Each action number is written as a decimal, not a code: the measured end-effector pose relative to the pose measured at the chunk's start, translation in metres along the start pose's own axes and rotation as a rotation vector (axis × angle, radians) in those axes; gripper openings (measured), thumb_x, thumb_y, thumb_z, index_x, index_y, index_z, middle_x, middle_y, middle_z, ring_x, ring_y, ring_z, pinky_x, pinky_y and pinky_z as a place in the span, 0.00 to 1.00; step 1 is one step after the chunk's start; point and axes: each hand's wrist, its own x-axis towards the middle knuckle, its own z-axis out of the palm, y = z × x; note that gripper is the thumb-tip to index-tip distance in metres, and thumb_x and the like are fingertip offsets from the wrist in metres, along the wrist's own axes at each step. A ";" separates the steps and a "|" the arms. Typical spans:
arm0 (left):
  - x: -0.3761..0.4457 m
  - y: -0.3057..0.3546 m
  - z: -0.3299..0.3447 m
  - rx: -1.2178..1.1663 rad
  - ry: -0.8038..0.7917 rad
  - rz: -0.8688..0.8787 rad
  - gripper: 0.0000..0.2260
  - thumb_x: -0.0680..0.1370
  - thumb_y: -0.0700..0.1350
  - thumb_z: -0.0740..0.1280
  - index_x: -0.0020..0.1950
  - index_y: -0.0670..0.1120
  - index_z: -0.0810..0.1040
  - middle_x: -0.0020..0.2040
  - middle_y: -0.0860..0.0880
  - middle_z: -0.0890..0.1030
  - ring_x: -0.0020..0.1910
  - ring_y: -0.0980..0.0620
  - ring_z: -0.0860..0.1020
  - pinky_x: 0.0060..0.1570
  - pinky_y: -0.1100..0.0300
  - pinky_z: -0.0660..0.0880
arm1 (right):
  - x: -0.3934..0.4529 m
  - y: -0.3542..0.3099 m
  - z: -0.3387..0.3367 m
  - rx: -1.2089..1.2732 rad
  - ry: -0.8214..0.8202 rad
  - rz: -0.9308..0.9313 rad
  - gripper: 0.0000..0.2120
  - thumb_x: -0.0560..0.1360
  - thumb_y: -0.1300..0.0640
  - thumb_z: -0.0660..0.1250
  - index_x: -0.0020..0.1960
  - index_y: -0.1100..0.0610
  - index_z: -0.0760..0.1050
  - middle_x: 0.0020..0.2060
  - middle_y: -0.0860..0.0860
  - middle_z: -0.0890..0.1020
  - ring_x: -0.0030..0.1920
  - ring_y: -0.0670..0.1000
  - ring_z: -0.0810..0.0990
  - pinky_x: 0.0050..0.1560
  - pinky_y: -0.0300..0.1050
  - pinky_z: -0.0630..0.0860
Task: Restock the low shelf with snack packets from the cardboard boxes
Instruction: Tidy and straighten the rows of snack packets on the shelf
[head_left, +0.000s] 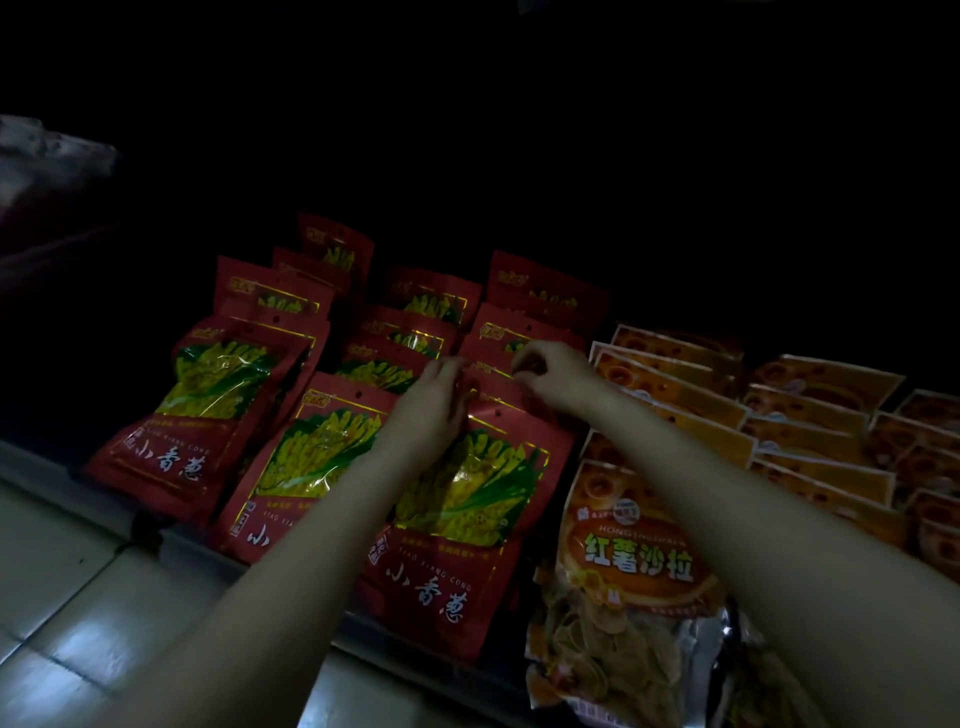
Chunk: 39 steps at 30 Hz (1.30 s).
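Red snack packets with yellow-green pictures stand in three rows on the dark low shelf (192, 543). The front packet of the right row (462, 525) leans toward me. My left hand (428, 415) reaches over it, fingers fairly straight, touching the left edge of the packets stacked behind. My right hand (550, 376) is at the same row, fingers curled down and pinching the top edge of a red packet (506, 338) further back. No cardboard box is in view.
Orange snack packets (636, 553) fill the shelf to the right in several overlapping rows (779, 431). Red rows at the left (208, 395) and middle (311, 457) stand beside my hands. Pale floor tiles (78, 597) lie in front; the shelf's back is dark.
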 end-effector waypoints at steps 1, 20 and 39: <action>-0.003 0.000 0.001 0.025 -0.043 0.037 0.18 0.81 0.42 0.58 0.71 0.41 0.66 0.70 0.42 0.67 0.67 0.43 0.69 0.63 0.56 0.65 | -0.003 0.000 -0.003 -0.040 -0.076 -0.017 0.10 0.75 0.64 0.66 0.56 0.60 0.78 0.57 0.55 0.80 0.57 0.54 0.78 0.51 0.39 0.71; -0.031 -0.093 -0.060 0.047 -0.175 -0.639 0.35 0.76 0.53 0.67 0.76 0.46 0.52 0.74 0.38 0.55 0.73 0.36 0.56 0.71 0.45 0.58 | 0.019 -0.076 0.072 -0.512 -0.330 -0.201 0.30 0.75 0.49 0.66 0.72 0.59 0.61 0.68 0.60 0.66 0.68 0.60 0.65 0.68 0.51 0.65; -0.015 -0.087 -0.048 0.089 -0.243 -0.467 0.50 0.67 0.60 0.73 0.77 0.57 0.42 0.76 0.41 0.38 0.74 0.35 0.49 0.71 0.41 0.51 | 0.065 -0.078 0.102 -0.337 -0.173 0.029 0.32 0.77 0.47 0.63 0.74 0.56 0.54 0.72 0.58 0.63 0.72 0.60 0.61 0.70 0.53 0.60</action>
